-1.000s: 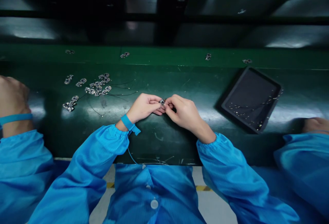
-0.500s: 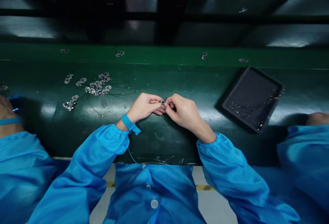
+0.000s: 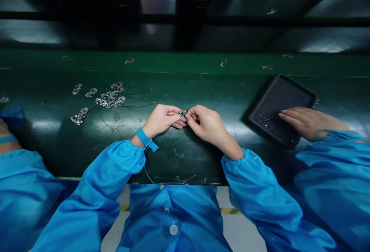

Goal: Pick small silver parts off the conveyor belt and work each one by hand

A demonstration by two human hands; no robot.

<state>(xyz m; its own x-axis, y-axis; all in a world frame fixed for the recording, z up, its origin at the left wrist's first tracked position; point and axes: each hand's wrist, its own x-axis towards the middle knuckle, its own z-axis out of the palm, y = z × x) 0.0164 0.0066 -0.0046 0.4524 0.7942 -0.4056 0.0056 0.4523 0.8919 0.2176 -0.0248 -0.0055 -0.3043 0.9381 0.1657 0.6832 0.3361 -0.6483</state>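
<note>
A worker's left hand pinches a small circuit board while the right hand, fingertips closed, seemingly works its edge. The next move likely calls for steadiness

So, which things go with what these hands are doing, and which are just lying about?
Probably part of it:
small circuit board, in the left hand; right hand pinching at its edge
heap of boards nearby
black tray, under another person's hand

Probably just lying about:
boards along the green strip
blue thing, far left
</note>
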